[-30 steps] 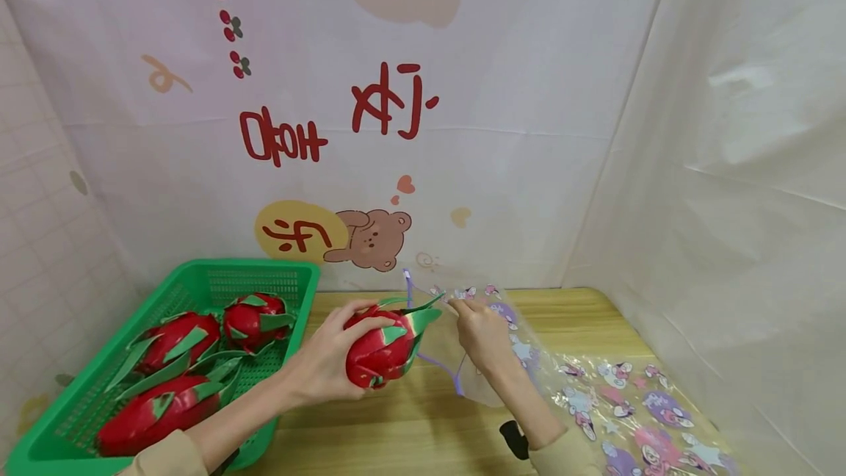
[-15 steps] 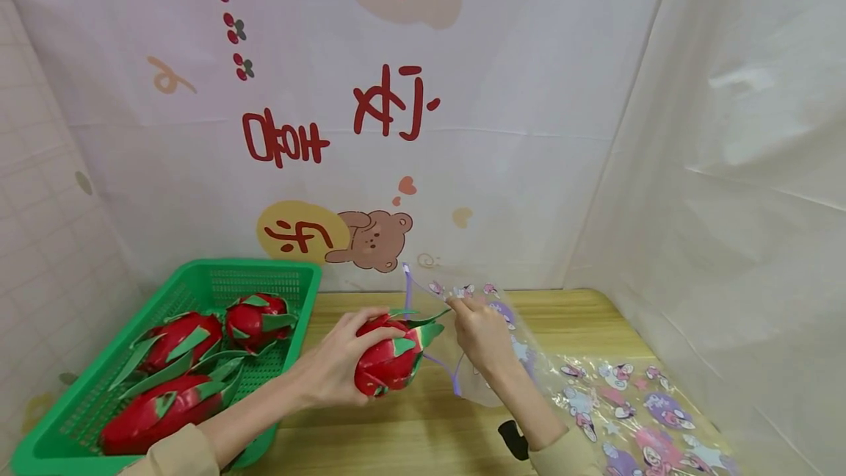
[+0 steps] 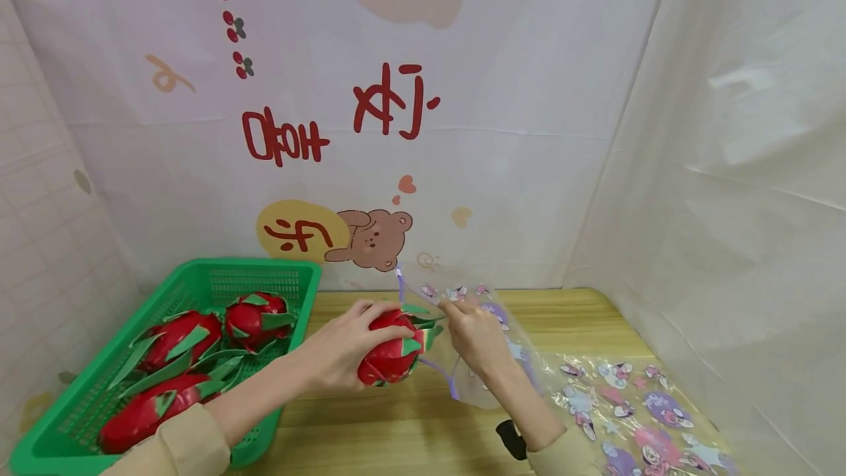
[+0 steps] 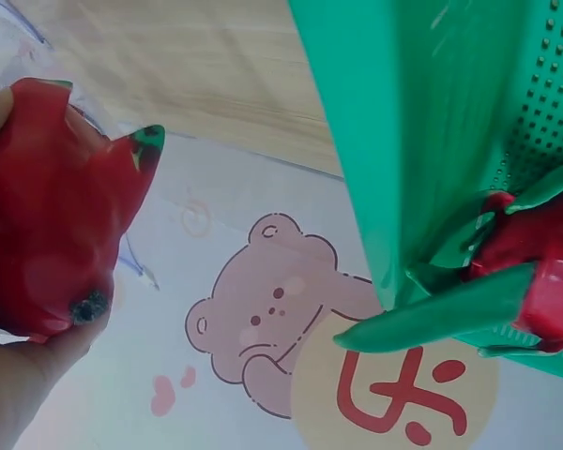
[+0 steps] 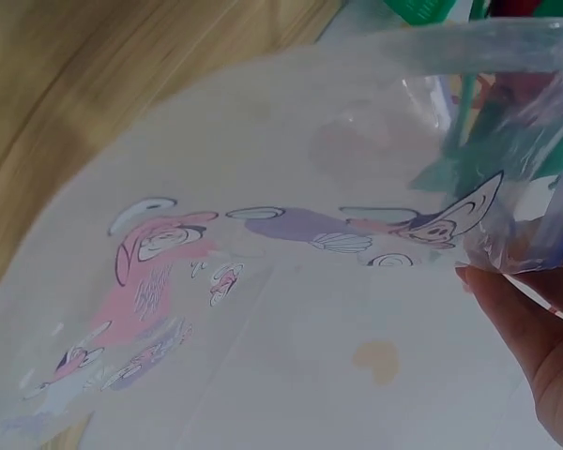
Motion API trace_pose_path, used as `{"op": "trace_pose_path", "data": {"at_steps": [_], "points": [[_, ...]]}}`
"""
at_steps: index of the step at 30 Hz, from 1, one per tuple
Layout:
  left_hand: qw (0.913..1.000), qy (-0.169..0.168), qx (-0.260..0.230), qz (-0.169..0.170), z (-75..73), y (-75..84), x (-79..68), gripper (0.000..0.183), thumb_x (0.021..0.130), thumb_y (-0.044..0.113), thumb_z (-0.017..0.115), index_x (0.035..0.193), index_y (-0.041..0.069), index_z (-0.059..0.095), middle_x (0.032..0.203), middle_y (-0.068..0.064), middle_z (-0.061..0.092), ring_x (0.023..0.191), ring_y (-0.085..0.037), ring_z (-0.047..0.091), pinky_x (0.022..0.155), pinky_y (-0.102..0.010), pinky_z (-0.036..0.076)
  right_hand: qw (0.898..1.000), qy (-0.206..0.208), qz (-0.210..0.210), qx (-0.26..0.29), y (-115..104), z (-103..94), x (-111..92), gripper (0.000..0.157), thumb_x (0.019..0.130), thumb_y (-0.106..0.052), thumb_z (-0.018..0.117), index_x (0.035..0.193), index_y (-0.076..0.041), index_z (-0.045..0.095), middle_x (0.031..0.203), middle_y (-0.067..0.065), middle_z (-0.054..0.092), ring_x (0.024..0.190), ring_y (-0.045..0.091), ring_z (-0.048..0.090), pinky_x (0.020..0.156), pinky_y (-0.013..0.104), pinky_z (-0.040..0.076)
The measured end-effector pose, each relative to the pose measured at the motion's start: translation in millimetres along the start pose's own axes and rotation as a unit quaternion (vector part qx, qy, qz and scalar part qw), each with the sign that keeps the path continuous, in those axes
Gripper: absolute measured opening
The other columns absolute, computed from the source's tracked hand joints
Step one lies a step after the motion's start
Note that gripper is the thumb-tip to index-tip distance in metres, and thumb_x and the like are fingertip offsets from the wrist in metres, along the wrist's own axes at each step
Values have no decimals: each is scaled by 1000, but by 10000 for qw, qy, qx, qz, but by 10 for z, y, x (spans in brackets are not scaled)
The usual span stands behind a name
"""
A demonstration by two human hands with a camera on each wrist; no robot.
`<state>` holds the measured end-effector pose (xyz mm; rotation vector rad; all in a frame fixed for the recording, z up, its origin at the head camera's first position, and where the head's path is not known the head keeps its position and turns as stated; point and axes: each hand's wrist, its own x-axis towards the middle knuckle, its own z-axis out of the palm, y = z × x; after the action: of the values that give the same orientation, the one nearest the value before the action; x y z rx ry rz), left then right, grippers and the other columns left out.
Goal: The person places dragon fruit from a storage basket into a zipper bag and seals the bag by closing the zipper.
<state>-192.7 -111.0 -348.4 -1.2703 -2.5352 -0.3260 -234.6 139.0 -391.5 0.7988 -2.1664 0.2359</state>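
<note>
In the head view my left hand [image 3: 340,347] grips a red dragon fruit [image 3: 386,358] with green leaf tips, its fingers and thumb curled round the body. The leafy end points right and overlaps the mouth of a clear printed zip bag [image 3: 497,314] with a purple zip edge. My right hand [image 3: 474,330] pinches that bag at its mouth edge, holding the mouth spread. From the right wrist, the bag [image 5: 310,234] bulges beside the thumb, and the fruit shows partly through the film. The left wrist view shows the dragon fruit [image 4: 52,206] close up, cut off at the frame's edge.
A green perforated basket [image 3: 306,314] stands on the left with several dragon fruits, one [image 3: 254,323] at its back. Another clear printed bag [image 3: 628,417] lies flat at the right of the wooden table [image 3: 370,432]. A printed white curtain [image 3: 515,189] hangs behind.
My left hand has carried the dragon fruit slightly rightward, so its leaves overlap the bag mouth. The bag's mouth and my right hand have shifted a little left toward the fruit.
</note>
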Motion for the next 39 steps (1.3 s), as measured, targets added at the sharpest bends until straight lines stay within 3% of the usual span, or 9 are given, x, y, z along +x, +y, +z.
{"op": "trace_pose_path", "data": {"at_steps": [10,20,29,32,39], "points": [[9964,-71,760,359,56,0,79,76,61,41,88,127,32,53,138,-7,47,114,-27,48,77,-37,58,9999,-104,14,96,-29,-35,15,31,69,8,70,94,-10,71,83,1,73,70,19,70,58,27,56],[9817,-414,1639,872,61,6,164,81,60,46,87,130,33,50,143,-7,42,119,-31,47,85,-42,56,9963,-95,33,848,-19,-23,46,26,72,10,68,90,-9,71,80,1,72,66,12,67,56,20,52],[9795,-506,1789,782,196,73,139,82,61,47,86,133,34,49,144,-6,42,117,-29,47,85,-40,56,9958,105,-135,894,-96,-49,52,23,74,8,70,91,-7,71,77,3,70,61,12,65,54,18,52],[9742,-426,2072,788,250,96,141,81,64,53,82,135,33,47,143,-6,43,117,-29,48,83,-37,57,9973,144,-206,694,-127,-54,41,24,72,7,71,90,-9,71,77,2,71,61,12,65,53,18,52],[9474,-202,3065,902,428,184,127,81,68,65,72,137,34,43,139,-3,45,113,-27,51,81,-33,57,9959,438,-782,149,-181,-15,11,22,70,4,75,89,-6,72,85,3,73,75,17,71,64,23,58]]}}
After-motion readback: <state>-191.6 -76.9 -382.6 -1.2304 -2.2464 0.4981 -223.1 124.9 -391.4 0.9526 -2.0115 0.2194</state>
